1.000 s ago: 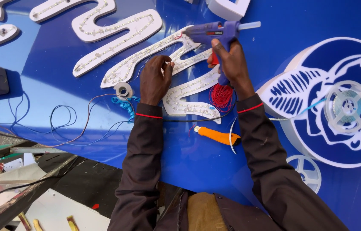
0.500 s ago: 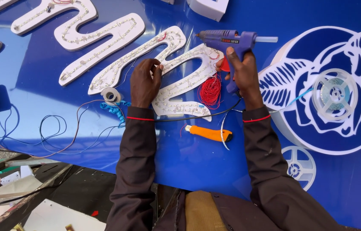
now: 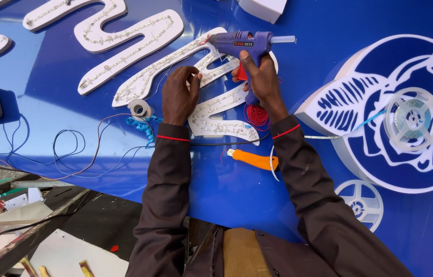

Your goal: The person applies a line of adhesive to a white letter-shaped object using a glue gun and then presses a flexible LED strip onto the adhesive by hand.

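My right hand grips a purple glue gun by its handle, nozzle pointing left over a white letter channel lined with small LED modules. My left hand rests on the same letter just left of the gun, fingertips pinching something small at its edge. Both hands lie on a big blue sign panel. A coil of red wire sits under my right wrist.
More white LED letters lie at upper left. A tape roll and blue wire twist sit left of my left hand. An orange-handled tool, a strip reel on a white flower emblem, a spare reel, loose wires.
The view has shifted, so the panel appears moved. My right hand has brought the glue gun left toward the letter, closer to my left hand, which stays on the letter.
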